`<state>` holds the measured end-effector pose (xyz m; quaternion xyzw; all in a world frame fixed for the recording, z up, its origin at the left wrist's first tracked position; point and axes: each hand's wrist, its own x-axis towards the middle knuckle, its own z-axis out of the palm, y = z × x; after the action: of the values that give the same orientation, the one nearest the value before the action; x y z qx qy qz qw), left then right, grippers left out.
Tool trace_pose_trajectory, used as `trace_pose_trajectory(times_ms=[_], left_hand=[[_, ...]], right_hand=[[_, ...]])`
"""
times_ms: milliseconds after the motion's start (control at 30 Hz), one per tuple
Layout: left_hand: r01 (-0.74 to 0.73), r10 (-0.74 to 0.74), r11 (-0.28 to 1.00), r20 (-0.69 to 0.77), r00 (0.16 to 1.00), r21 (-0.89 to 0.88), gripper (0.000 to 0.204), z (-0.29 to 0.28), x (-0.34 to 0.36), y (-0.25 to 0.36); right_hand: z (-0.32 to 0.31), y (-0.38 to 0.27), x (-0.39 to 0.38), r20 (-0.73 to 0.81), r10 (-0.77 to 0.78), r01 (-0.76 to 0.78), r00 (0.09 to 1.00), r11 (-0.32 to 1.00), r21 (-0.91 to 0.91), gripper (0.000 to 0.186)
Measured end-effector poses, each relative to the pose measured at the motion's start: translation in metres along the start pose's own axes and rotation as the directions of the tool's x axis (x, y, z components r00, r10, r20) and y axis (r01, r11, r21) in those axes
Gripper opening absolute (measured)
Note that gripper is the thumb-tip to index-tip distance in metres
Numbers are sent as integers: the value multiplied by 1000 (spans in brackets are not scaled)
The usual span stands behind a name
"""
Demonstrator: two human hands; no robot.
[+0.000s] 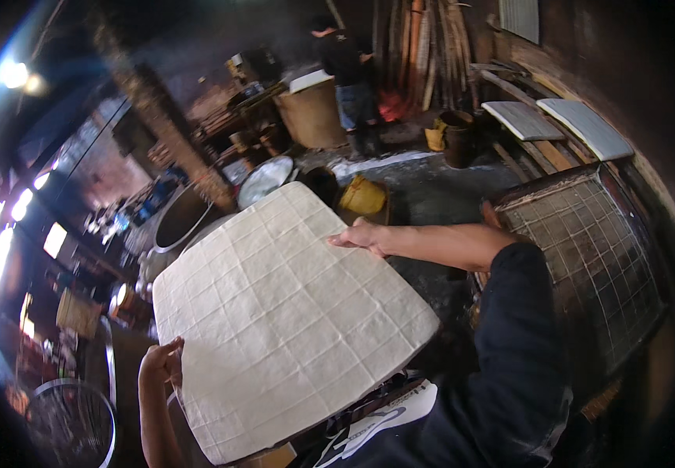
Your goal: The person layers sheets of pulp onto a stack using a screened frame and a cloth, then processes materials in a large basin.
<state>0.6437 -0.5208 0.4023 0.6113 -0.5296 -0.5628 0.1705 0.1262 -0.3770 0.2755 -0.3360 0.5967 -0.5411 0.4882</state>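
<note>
I hold a large, square, cream-white slab (290, 312) with a grid of shallow lines across its top. My left hand (162, 360) is closed on its left edge near the lower corner. My right hand (357, 235) grips its upper right edge, thumb on top. A dark frame shows under the slab's lower edge, against my body; whether the slab rests on it I cannot tell. To the right, beside my right arm, stands a wooden frame (501, 204) strung with a square grid.
A person (337, 70) stands at the back near a big tan tub (310, 117). Two white slabs (579, 125) lie on slats at upper right. A yellow container (364, 199), round metal vats (166, 234) and a wooden post (158, 117) stand beyond my slab. Clutter fills the left side.
</note>
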Motion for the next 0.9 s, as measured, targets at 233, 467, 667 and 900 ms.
trace_pose_trajectory(times_ms=[233,467,667,900], left_hand=[[-97,146,975,248,958,-201,21,23,77,27],[-203,220,975,522,824,-91,21,53,230,110],[-269,314,944,760,569,-189,18,233,284,300],[-592,331,796,911,248,-128,38,522,281,433]], right_hand=[[-10,-29,-71,-146,76,-61,986,993,102,40],[-27,-46,-62,-375,85,-33,923,989,144,41],[-146,-105,-53,-558,74,105,826,954,282,43],[-365,-60,-63,-641,64,217,765,912,349,44]])
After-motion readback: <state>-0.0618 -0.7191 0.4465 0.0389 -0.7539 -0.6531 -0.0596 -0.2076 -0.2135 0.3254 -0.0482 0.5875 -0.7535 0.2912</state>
